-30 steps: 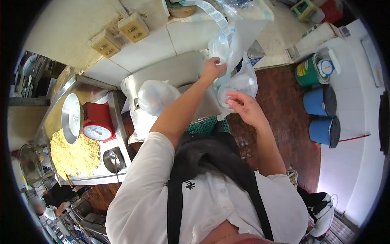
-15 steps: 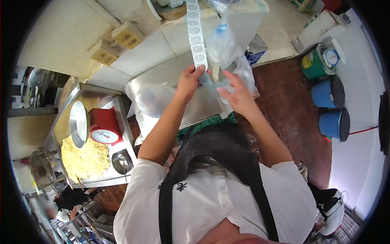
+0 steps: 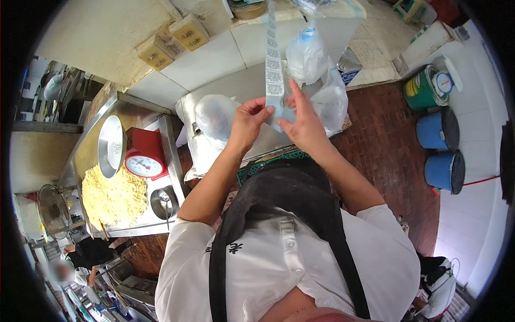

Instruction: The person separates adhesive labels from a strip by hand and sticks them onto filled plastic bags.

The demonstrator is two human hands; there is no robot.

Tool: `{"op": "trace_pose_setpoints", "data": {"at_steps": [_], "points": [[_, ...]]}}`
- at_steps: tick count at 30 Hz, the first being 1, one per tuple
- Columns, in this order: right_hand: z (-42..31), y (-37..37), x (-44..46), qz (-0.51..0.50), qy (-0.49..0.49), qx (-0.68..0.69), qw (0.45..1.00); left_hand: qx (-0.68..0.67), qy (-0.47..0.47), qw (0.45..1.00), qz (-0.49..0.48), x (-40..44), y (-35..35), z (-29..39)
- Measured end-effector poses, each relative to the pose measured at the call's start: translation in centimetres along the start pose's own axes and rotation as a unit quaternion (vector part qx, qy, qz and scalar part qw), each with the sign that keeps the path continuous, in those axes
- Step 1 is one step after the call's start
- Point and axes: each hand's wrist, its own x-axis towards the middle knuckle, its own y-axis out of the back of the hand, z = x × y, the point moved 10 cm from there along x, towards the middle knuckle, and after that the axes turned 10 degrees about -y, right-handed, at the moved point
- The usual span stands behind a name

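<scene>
A long strip of printed labels (image 3: 274, 70) hangs down from the shelf side, its lower end a bare bluish backing. My left hand (image 3: 249, 121) pinches this strip near the lower end between thumb and fingers. Close by on the other side is my right hand (image 3: 307, 126), fingers stretched and apart, the thumb by the backing's end; whether it touches the backing I cannot tell. Filled, knotted white plastic bags, one left of the hands (image 3: 214, 115) and another behind the right hand (image 3: 306, 56), rest around the pale work surface (image 3: 206, 83).
On the left, a steel table holds a heap of yellow noodles (image 3: 115, 198), a red scale (image 3: 145, 153) with a metal pan (image 3: 111, 146) and a small steel bowl (image 3: 163, 203). Blue buckets (image 3: 432, 129) line the right wall. Other people are in the lower corners.
My right hand has moved in closer to the strip's lower end. My left hand keeps its pinch, slightly lower in view. The camera view has shifted a little.
</scene>
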Motion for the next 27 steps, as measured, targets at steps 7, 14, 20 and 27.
{"op": "trace_pose_setpoints", "data": {"at_steps": [7, 14, 20, 27], "points": [[-5.0, 0.3, 1.2, 0.083, 0.175, -0.21, 0.958, 0.107, -0.099, 0.989, 0.004, 0.1, -0.7, 1.6], [-4.2, 1.0, 2.4, 0.085, 0.145, -0.167, 0.972, 0.094, -0.084, 0.992, -0.019, 0.0, -1.2, 1.4], [-2.1, 1.2, 3.1, 0.06, 0.055, -0.087, 0.993, 0.008, -0.004, 1.0, -0.006, -0.5, -1.4, 1.1], [-0.9, 1.5, 3.7, 0.037, 0.039, -0.101, 0.993, -0.054, 0.024, 0.998, -0.016, 0.0, -1.7, -0.5]]}}
